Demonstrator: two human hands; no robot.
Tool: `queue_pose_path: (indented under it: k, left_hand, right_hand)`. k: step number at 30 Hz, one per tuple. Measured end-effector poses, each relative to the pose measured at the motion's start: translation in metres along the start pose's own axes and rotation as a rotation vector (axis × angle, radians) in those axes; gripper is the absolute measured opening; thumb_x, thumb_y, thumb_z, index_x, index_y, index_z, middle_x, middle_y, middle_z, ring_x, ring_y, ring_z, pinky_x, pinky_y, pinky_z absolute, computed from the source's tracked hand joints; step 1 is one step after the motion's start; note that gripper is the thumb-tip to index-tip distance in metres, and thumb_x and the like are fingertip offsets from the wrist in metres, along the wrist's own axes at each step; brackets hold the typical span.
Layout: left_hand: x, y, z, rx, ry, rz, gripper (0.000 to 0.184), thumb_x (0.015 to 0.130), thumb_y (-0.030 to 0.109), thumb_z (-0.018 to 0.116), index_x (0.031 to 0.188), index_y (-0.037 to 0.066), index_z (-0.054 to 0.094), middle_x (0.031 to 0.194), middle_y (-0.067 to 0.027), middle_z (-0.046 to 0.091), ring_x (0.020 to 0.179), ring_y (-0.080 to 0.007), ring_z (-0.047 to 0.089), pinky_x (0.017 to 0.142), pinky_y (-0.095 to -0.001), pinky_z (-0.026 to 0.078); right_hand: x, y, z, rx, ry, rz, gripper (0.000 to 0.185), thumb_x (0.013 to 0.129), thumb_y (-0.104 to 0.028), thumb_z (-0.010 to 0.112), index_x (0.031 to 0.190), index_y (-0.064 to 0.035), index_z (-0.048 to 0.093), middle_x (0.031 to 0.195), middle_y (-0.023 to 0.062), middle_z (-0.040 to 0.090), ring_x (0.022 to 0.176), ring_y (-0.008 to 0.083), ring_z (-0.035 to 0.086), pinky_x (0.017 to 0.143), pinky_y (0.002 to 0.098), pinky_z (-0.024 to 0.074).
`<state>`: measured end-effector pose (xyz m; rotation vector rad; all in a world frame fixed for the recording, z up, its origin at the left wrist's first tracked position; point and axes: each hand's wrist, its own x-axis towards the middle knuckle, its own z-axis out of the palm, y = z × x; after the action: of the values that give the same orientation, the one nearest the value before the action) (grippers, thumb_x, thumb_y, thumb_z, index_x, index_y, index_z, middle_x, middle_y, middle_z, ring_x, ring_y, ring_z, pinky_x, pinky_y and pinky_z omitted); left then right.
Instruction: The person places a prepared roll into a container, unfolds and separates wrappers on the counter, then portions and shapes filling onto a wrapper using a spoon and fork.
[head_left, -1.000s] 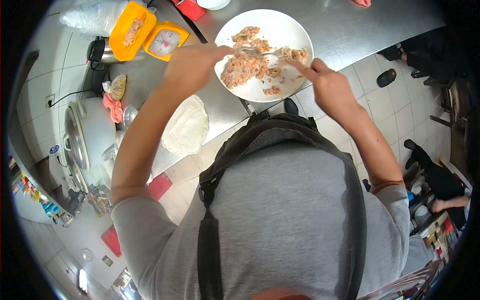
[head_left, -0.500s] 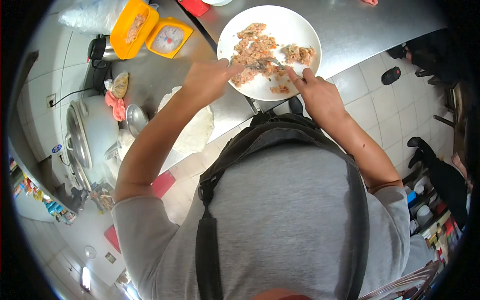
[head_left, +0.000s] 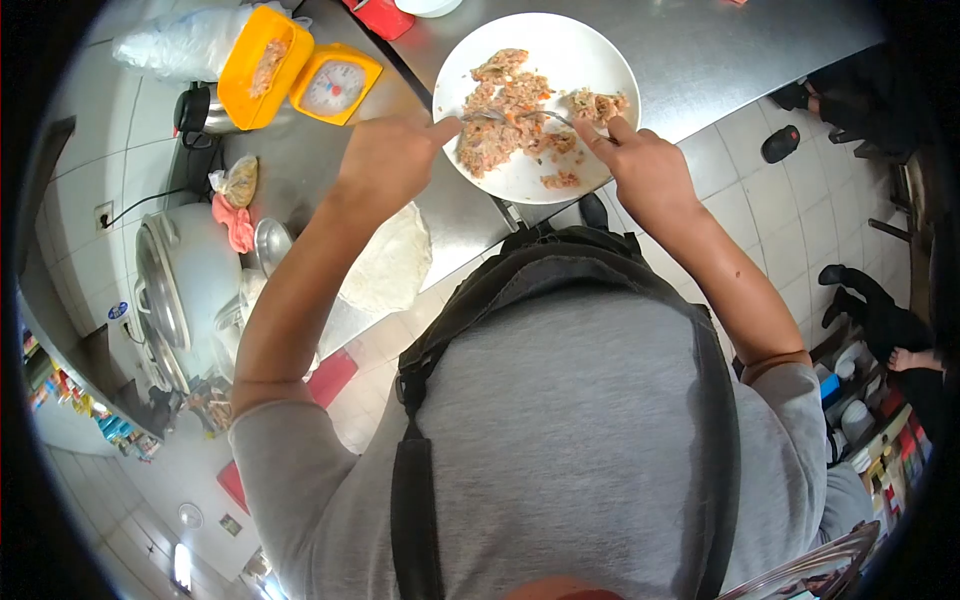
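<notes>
— Your left hand [head_left: 390, 160] has its fingers curled around the left utensil [head_left: 486, 116], and your right hand [head_left: 645, 168] grips the right utensil [head_left: 557, 118], with the index finger stretched along the handle. Both tools look metallic; which kind each one is, I cannot tell surely.

— I judge them light and stiff, so you do best to hold them by the handle end. A handle that becomes greasy could turn in your fingers.

— And the minced mixture [head_left: 493, 148] lies on the white plate [head_left: 590, 60]: a large mass from the plate's middle to its left, smaller lumps toward its right and near edges. It looks soft, moist and sticky; probably it breaks apart rather than moves as one piece. The plate seems smooth, so its rim is the safest place to take it.

— About your pose: both forearms reach forward, elbows bent and wide. Your left hand is at the plate's left edge, your right at its near right edge, and the utensils point inward over the plate. Whether the hands rest on the rim, I cannot tell.

— Left of the plate stands the kitchen scale [head_left: 334, 88], and farther left of the plate, the yellow tray [head_left: 241, 85].
</notes>
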<state>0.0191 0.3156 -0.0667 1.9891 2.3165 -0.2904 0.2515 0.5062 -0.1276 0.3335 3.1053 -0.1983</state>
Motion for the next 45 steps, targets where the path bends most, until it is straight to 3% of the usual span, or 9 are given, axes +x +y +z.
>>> queue_pose_path:
  k: [3, 6, 11, 17, 19, 26, 28, 34, 45]
  left_hand:
    - [0.003, 0.004, 0.007, 0.056, -0.042, 0.001, 0.039, 0.078, 0.002, 0.059, 0.113, 0.017, 0.066, 0.083, -0.0079, 0.063, 0.078, -0.0270, 0.066, 0.063, -0.0401, 0.051]
    - [0.012, 0.008, 0.007, 0.083, -0.064, 0.015, 0.037, 0.079, 0.002, 0.059, 0.113, 0.017, 0.064, 0.081, -0.0082, 0.062, 0.077, -0.0275, 0.067, 0.063, -0.0399, 0.051]
    - [0.023, 0.013, 0.009, 0.150, -0.046, -0.038, 0.033, 0.082, 0.007, 0.056, 0.112, 0.019, 0.064, 0.079, -0.0085, 0.063, 0.075, -0.0283, 0.068, 0.062, -0.0407, 0.051]
    - [0.019, -0.011, 0.018, -0.098, 0.094, -0.197, 0.021, 0.090, 0.019, 0.058, 0.106, 0.022, 0.070, 0.081, -0.0070, 0.070, 0.072, -0.0259, 0.068, 0.063, -0.0414, 0.051]
    - [0.014, -0.006, -0.003, -0.257, 0.041, -0.369, 0.019, 0.090, 0.021, 0.058, 0.106, 0.022, 0.070, 0.088, -0.0108, 0.071, 0.081, -0.0311, 0.068, 0.069, -0.0454, 0.051]
    - [0.024, -0.014, 0.008, -0.482, 0.115, -0.346, 0.016, 0.091, 0.027, 0.062, 0.103, 0.024, 0.072, 0.083, -0.0062, 0.071, 0.078, -0.0276, 0.067, 0.067, -0.0422, 0.050]
    - [0.028, -0.008, 0.011, -0.423, -0.051, -0.387, 0.016, 0.091, 0.025, 0.063, 0.104, 0.025, 0.073, 0.084, -0.0061, 0.071, 0.078, -0.0262, 0.067, 0.066, -0.0408, 0.050]
    - [0.033, 0.004, 0.006, -0.440, -0.112, -0.400, 0.017, 0.092, 0.024, 0.061, 0.105, 0.026, 0.072, 0.084, -0.0083, 0.070, 0.079, -0.0262, 0.067, 0.069, -0.0414, 0.049]
    - [0.049, 0.007, 0.009, -0.309, -0.054, -0.279, 0.017, 0.092, 0.022, 0.060, 0.104, 0.021, 0.071, 0.086, -0.0109, 0.071, 0.081, -0.0304, 0.068, 0.067, -0.0448, 0.050]
  right_hand:
    - [0.001, 0.001, 0.005, 0.048, 0.041, 0.030, 0.074, 0.074, 0.006, 0.059, 0.141, -0.0223, 0.052, 0.098, 0.0068, 0.061, 0.072, 0.0245, 0.066, 0.066, 0.0363, 0.0562]
    - [-0.001, 0.002, 0.005, 0.008, -0.029, 0.021, 0.060, 0.079, -0.005, 0.061, 0.138, -0.0148, 0.054, 0.106, 0.0073, 0.061, 0.075, 0.0218, 0.067, 0.065, 0.0329, 0.0562]
    - [0.009, 0.005, 0.007, 0.012, -0.076, 0.056, 0.057, 0.083, -0.003, 0.059, 0.138, -0.0154, 0.054, 0.106, 0.0078, 0.063, 0.078, 0.0239, 0.069, 0.068, 0.0345, 0.0567]
    - [0.017, 0.030, 0.002, 0.244, -0.040, 0.108, 0.049, 0.085, -0.004, 0.054, 0.131, -0.0206, 0.060, 0.102, 0.0123, 0.070, 0.085, 0.0301, 0.070, 0.076, 0.0405, 0.0561]
    - [0.019, 0.034, -0.005, 0.315, -0.051, 0.152, 0.046, 0.085, -0.004, 0.054, 0.127, -0.0210, 0.064, 0.098, 0.0133, 0.072, 0.086, 0.0309, 0.070, 0.077, 0.0416, 0.0555]
    - [0.046, 0.027, -0.012, 0.260, -0.136, 0.098, 0.040, 0.090, -0.008, 0.052, 0.122, -0.0259, 0.069, 0.096, 0.0131, 0.072, 0.087, 0.0308, 0.068, 0.076, 0.0413, 0.0540]
    - [0.049, 0.027, -0.010, 0.263, -0.135, 0.085, 0.037, 0.093, -0.012, 0.054, 0.123, -0.0277, 0.068, 0.094, 0.0141, 0.071, 0.084, 0.0319, 0.068, 0.075, 0.0415, 0.0532]
    - [0.056, 0.026, -0.019, 0.236, -0.283, 0.183, 0.046, 0.086, -0.003, 0.053, 0.122, -0.0254, 0.069, 0.104, 0.0099, 0.072, 0.096, 0.0278, 0.069, 0.082, 0.0401, 0.0542]
    - [0.069, 0.016, -0.030, 0.181, -0.228, 0.134, 0.031, 0.083, -0.005, 0.054, 0.106, -0.0133, 0.073, 0.096, 0.0141, 0.072, 0.093, 0.0316, 0.069, 0.082, 0.0434, 0.0543]
